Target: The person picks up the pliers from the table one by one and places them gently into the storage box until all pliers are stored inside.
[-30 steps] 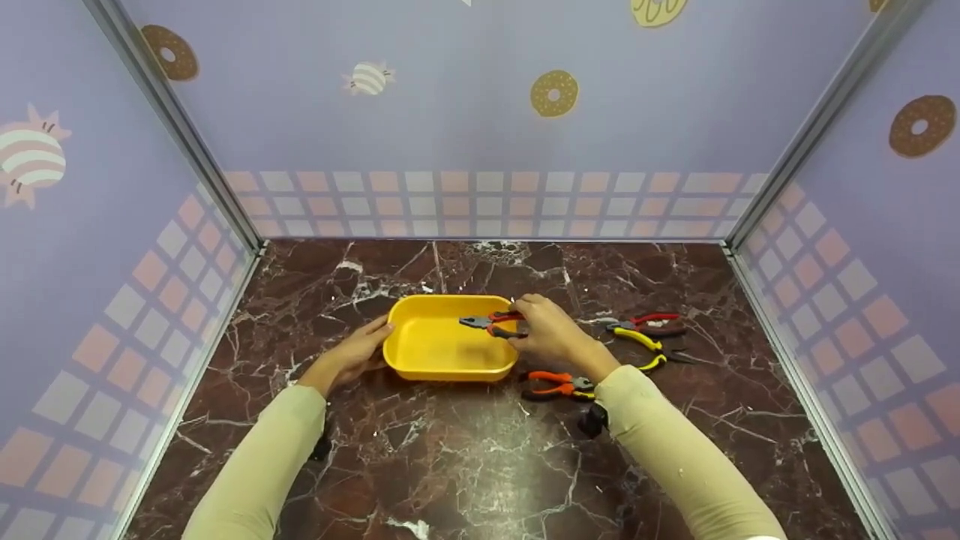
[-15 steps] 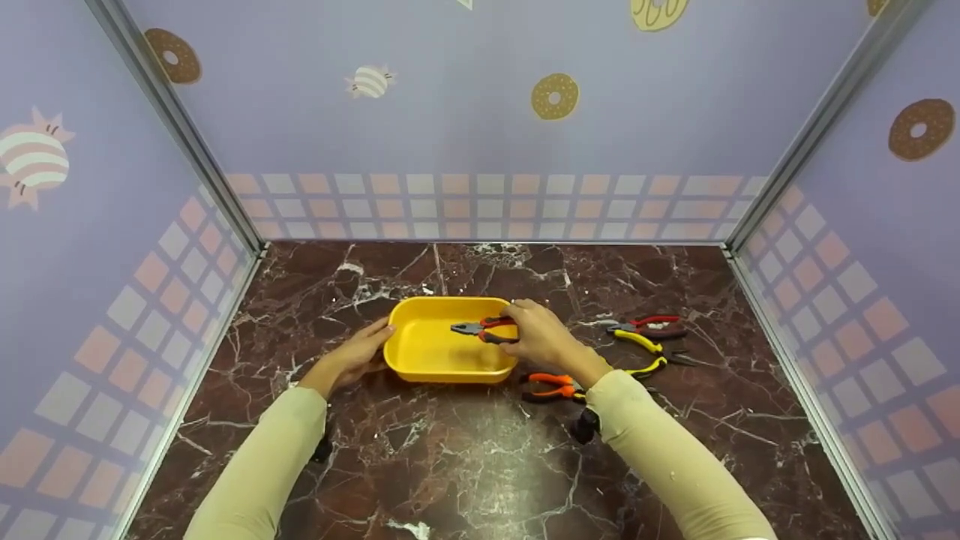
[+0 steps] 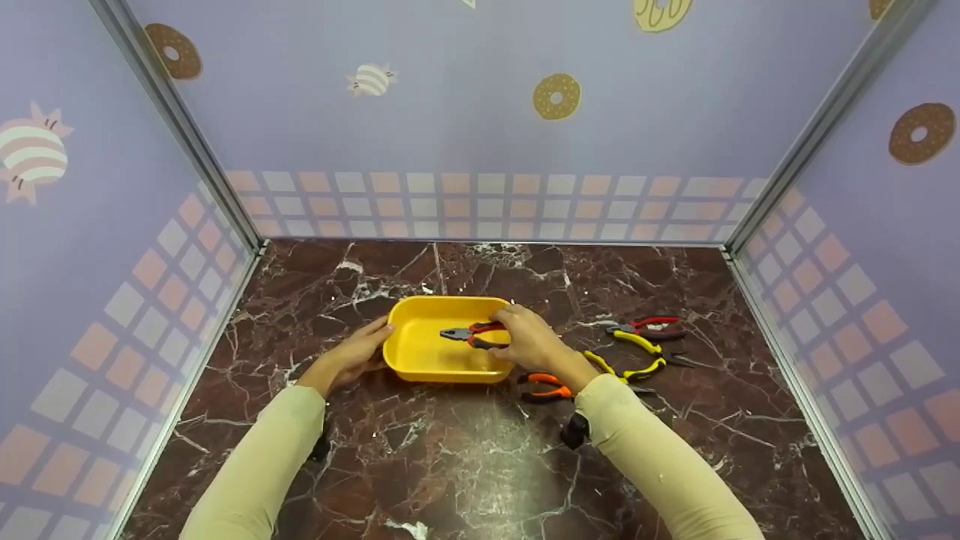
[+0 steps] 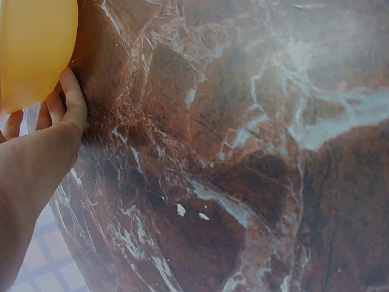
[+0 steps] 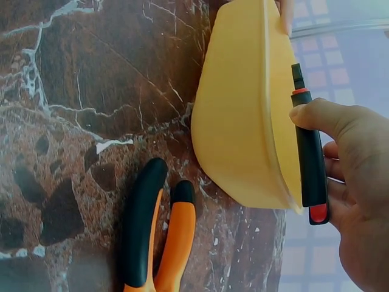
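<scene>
A yellow plastic basin [image 3: 431, 352] sits on the marbled tabletop, in front of the person. At its left end, the left hand [image 3: 356, 352] holds the wall, a fingertip at the rim and other fingers against the outside, as the left wrist view shows. Over the basin's right part, the right hand [image 3: 529, 341] grips combination pliers [image 3: 456, 334] by their red and black handles. Their grey nose points left, above the basin floor. In the right wrist view the thumb presses the upper handle of these pliers [image 5: 310, 158].
Right of the basin lie orange-and-black pliers [image 3: 546, 386], partly behind the right wrist. Farther right are yellow-handled pliers [image 3: 637, 343], a second yellow-handled pair [image 3: 641, 371] and red-handled pliers [image 3: 656, 322]. Patterned panels [image 3: 480, 135] enclose the back and sides of the tabletop [image 3: 465, 465].
The right hand has moved left and slightly nearer the person with the pliers, farther over the basin. More of the yellow pliers now shows behind the wrist. The left hand stays in place.
</scene>
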`<state>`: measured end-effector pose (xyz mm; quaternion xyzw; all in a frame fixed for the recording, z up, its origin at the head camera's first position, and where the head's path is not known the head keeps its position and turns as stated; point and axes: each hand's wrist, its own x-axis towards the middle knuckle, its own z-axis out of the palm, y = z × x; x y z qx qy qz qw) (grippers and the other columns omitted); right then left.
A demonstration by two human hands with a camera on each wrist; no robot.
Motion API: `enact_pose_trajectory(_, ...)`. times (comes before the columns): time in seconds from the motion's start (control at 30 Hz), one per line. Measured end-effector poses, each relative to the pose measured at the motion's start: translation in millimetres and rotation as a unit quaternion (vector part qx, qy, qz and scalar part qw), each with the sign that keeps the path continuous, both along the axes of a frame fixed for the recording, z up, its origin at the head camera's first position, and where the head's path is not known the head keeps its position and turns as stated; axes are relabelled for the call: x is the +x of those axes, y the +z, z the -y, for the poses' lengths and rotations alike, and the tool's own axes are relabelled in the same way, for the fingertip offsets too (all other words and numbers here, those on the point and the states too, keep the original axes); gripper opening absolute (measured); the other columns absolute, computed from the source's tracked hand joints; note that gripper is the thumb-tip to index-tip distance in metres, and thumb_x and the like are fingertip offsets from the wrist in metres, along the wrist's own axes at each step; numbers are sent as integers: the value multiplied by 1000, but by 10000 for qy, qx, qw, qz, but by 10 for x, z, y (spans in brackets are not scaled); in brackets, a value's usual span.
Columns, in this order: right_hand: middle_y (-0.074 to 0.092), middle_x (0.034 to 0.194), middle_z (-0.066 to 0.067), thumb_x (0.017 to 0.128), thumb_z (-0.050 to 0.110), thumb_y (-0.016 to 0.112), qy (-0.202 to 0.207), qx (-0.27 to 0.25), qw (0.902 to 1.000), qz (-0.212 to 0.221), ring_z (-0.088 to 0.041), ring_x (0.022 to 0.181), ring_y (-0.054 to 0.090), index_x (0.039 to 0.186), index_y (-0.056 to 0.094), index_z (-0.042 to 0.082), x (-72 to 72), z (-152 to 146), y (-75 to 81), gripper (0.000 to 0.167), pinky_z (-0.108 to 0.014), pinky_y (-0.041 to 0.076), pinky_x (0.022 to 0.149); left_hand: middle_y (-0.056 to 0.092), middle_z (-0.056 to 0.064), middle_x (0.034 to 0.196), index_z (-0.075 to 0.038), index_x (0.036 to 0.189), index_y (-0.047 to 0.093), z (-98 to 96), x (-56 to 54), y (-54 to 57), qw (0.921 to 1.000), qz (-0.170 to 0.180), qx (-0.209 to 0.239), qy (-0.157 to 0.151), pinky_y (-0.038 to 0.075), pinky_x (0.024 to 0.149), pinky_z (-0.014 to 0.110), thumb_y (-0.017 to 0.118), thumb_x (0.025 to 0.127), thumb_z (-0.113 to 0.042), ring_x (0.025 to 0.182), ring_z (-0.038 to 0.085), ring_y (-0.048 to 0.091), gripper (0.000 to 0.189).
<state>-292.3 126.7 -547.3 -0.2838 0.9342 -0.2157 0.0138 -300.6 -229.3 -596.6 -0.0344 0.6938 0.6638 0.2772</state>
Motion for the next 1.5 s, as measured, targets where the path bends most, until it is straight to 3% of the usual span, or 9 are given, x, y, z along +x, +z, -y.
enact_pose_trajectory(0.63,70,119,-12,86,28,89,160,-186,9997,36,-32,110,66,130,69,2,8,190,-105,55,-49,56,97,38,22,166,-16,172,14,-7,8,16,9999,-100,-131,32,45,116,52,40,117,-38,142,34,52,65)
enact_pose_trajectory(0.9,70,122,-13,88,28,88,238,-236,9993,142,-31,113,65,132,69,0,20,251,-138,55,-47,55,100,37,21,166,-16,172,14,-10,3,-9,9999,-73,-29,73,44,118,52,39,117,-38,143,34,50,65)
enact_pose_trajectory(1.17,72,115,-13,88,26,87,327,-491,9982,115,-29,107,66,126,71,0,43,306,-208,48,-45,56,96,37,20,167,-17,172,12,-3,-13,-55,9999,-21,-33,134,44,117,52,41,117,-38,145,35,49,66)
enact_pose_trajectory(1.5,71,122,-14,91,26,87,187,-660,9961,559,-28,111,66,131,69,-1,59,376,-251,52,-43,56,100,35,20,168,-17,172,13,-4,-13,-55,9999,-27,40,109,42,118,53,41,117,-39,148,36,46,66)
